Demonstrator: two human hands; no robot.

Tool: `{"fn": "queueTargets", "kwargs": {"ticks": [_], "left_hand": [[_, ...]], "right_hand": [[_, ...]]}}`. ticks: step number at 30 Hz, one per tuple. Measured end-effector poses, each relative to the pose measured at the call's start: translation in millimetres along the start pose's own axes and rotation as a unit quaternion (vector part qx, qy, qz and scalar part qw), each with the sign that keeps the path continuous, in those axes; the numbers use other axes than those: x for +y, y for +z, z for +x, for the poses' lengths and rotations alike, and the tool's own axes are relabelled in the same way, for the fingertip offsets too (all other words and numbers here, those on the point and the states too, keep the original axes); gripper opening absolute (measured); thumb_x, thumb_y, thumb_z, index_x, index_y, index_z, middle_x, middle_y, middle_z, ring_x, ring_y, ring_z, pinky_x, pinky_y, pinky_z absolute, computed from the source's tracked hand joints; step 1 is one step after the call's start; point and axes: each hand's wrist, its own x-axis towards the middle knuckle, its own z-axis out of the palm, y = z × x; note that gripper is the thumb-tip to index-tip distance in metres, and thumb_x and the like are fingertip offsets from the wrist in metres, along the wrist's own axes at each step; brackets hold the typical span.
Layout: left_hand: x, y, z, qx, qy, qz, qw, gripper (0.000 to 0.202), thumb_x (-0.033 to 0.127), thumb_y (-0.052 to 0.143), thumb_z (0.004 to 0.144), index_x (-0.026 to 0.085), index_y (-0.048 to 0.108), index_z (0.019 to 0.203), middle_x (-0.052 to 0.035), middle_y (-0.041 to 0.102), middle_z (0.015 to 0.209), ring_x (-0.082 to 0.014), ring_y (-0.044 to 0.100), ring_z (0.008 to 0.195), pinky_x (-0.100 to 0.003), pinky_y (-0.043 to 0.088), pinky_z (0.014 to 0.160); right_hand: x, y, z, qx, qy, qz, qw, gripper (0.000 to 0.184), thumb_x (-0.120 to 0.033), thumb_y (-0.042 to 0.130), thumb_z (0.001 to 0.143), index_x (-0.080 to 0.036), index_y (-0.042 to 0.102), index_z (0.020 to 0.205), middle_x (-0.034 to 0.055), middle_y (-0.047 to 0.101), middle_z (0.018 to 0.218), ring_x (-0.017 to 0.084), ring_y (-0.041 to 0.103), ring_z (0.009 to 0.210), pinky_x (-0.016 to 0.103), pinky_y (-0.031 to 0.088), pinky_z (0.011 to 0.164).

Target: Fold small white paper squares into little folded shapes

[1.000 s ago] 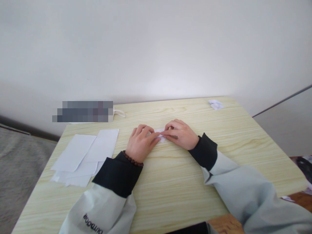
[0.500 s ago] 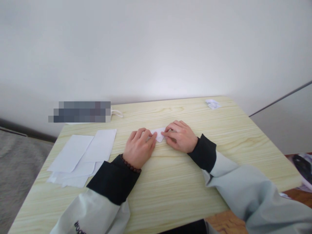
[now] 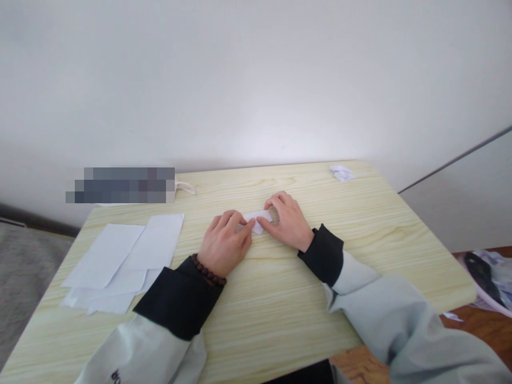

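Note:
A small folded piece of white paper [image 3: 258, 216] lies on the table between my two hands, its lower edge coming to a point. My left hand [image 3: 225, 239] grips its left end, with the index finger pressed down near the middle; a dark bead bracelet circles the wrist. From the right, my right hand [image 3: 287, 220] holds the paper, thumb near the centre and curled fingers at the far right edge. A gap shows between that thumb and the fingers. Both hands partly cover the paper.
Several white sheets [image 3: 156, 240] overlap at the left of the wooden table [image 3: 280, 304]. Behind them is a blurred-out object [image 3: 120, 185] with a white cord. Crumpled paper [image 3: 342, 173] lies at the back right. A bin [image 3: 490, 277] stands on the floor at right.
My right hand has changed its hold: the thumb now presses near the paper's middle and the fingers have moved to its far edge. The view has shifted slightly rightward.

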Motion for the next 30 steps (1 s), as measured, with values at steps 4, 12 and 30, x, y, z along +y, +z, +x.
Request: {"fn": "queueTargets", "kwargs": {"ticks": [4,12,30], "left_hand": [[1.3,-0.7,1.5,-0.003,-0.001,-0.003,1.0,0.024,0.017,0.051,0.083,0.022,0.066,0.101,-0.0068,0.061,0.088,-0.0235,0.056,0.089,-0.038,0.047,0.072],[0.8,-1.0,0.0,-0.01,-0.007,-0.008,1.0,0.024,0.017,0.052,0.082,0.02,0.065,0.103,-0.007,0.062,0.089,-0.0234,0.056,0.091,-0.039,0.047,0.075],[0.8,-0.5,0.1,-0.009,-0.005,0.002,1.0,0.024,0.02,0.049,0.085,0.02,0.065,0.103,-0.0068,0.062,0.089,-0.023,0.056,0.091,-0.038,0.044,0.075]], "right_hand": [[-3.9,3.7,1.3,-0.015,0.015,-0.027,0.999,0.025,-0.039,0.061,0.076,-0.021,0.055,0.092,0.0074,0.053,0.097,0.025,0.05,0.093,0.041,0.04,0.083],[-0.5,-1.6,3.6,-0.058,0.029,-0.011,0.998,0.016,-0.024,0.053,0.078,-0.021,0.053,0.093,0.0074,0.052,0.097,0.025,0.049,0.094,0.042,0.039,0.085],[5.2,-1.0,2.9,-0.034,0.031,0.026,0.999,0.023,-0.031,0.052,0.081,-0.018,0.049,0.1,0.0095,0.054,0.1,0.024,0.052,0.095,0.04,0.041,0.085]]}}
